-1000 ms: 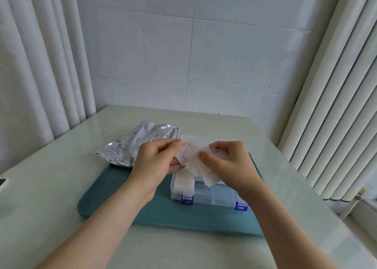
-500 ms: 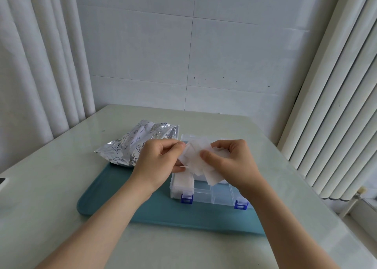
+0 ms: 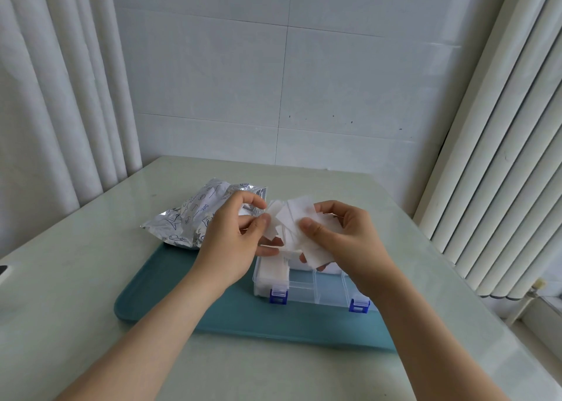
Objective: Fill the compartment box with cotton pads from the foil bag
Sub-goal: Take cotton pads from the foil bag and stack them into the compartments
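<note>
Over tray [image 3: 170, 282], cotton pads [image 3: 293, 218] wider apart.

The compartment box [image 3: 316, 291] is clear plastic with two blue latches on its near wall and sits level on the teal tray [image 3: 182, 282]. Its leftmost compartment is packed with white pads. A fanned bundle of square white cotton pads [image 3: 296, 221] is pinched between the left hand [image 3: 234, 239] and the right hand [image 3: 349, 239] above the box. The crumpled silver foil bag [image 3: 194, 218] lies left of the box, overlapping the tray's far edge.
</note>
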